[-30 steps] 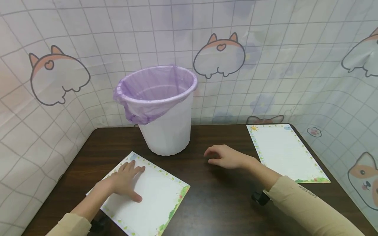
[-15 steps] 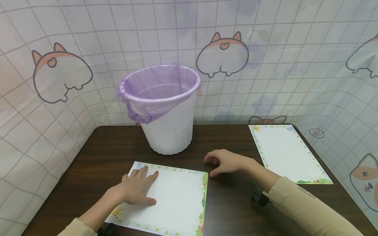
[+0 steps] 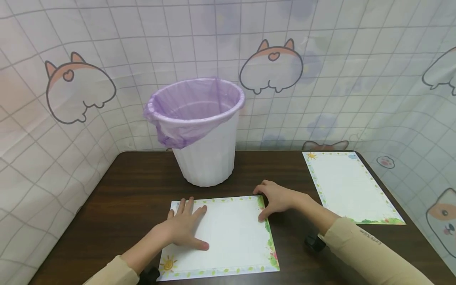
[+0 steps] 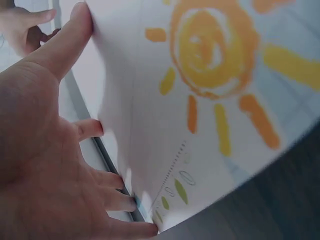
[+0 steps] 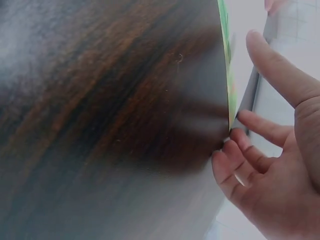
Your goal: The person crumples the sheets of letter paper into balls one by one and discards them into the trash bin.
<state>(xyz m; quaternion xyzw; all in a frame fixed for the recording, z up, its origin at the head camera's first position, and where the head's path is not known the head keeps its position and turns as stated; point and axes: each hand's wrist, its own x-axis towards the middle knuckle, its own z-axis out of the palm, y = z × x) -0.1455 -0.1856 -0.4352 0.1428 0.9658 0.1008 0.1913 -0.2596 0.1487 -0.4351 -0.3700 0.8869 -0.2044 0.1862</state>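
Left hand (image 3: 182, 229) spread, bordered paper (image 3: 235, 239) flat beneath

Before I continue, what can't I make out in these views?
- Near sheet, far left corner print: head view, partly covered by left hand.
- Bin floor: head view, hidden by its front wall.
- Lettering on right sleeve: head view, too small.
- Tabletop behind bin: head view, blocked by bin.

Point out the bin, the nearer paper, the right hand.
Bin (image 3: 209, 156), head view: white outer wall.
Nearer paper (image 3: 233, 239), head view: blank middle.
Right hand (image 3: 280, 197), head view: back of the hand.
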